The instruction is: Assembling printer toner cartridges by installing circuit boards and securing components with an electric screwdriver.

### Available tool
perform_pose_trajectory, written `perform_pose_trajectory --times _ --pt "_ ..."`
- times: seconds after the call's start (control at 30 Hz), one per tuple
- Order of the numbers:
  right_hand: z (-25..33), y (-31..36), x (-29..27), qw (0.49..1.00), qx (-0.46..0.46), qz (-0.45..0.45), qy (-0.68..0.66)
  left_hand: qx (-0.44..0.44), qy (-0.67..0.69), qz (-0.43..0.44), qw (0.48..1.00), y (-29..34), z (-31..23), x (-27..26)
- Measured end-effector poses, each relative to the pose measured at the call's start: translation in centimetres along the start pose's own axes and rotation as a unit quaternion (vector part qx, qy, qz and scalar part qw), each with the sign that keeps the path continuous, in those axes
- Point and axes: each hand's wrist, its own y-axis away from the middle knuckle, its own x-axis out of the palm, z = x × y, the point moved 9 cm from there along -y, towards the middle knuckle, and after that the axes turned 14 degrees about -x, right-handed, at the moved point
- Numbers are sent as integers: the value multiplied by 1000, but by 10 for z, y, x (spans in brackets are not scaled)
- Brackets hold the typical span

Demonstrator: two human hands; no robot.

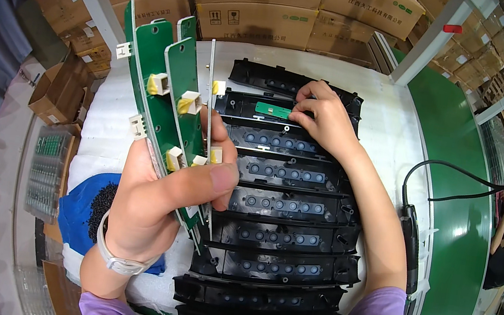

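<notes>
My left hand (161,196) is closed around several long green circuit boards (182,82) with small white connectors, some marked yellow. They stand upright, close to the camera. My right hand (320,112) reaches to the far part of the table and pinches the right end of a single green circuit board (270,109). That board lies over a black plastic panel (243,105), second from the far end of a column. Several more black plastic panels (281,204) line up toward me, each with a row of round translucent buttons. My left hand hides the left ends of some panels.
A blue bag (79,203) of small black parts lies at the left on the white-covered table (124,99). A black cable and device (411,227) are at the right edge, beside a green surface (451,220). Cardboard boxes (252,24) are stacked behind.
</notes>
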Motion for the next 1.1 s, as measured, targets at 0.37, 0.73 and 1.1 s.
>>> perform_pose_trajectory --times 0.37,0.73,1.1 --pt "2 0 3 1000 22 -2 -12 -16 -15 8 1000 -1 5 4" --pt "17 -6 -14 985 11 14 169 -19 12 14 1000 -6 11 6" --pt "146 -37 -82 960 -108 -188 -176 -59 138 51 987 -28 39 -12"
